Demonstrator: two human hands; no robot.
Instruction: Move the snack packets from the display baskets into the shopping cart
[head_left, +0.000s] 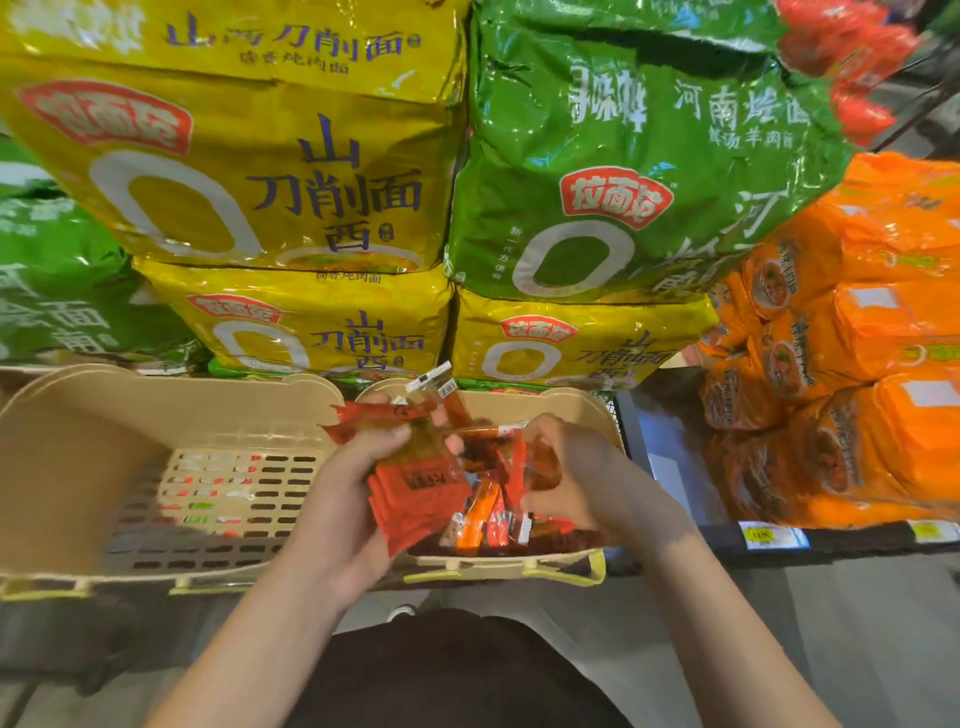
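Gathering step: left hand (358, 499) grips a red packet stack (415, 493); right hand (566, 473) pinches 1 packet (543, 470) in basket (561, 405). Next: carry to cart, unseen.

Stacked noodle multipacks above a shelf edge

Yellow noodle packs (270, 171) with blue lettering sit piled at the centre, with more yellow ones beneath; green noodle packs (613, 171) lean in at upper right and another green one shows at far left. Orange packs (852, 364) crowd the right side above yellow price tags (763, 535) on the shelf rail. Grey floor (857, 623) lies below, and dark clothing (457, 675) fills the bottom centre.
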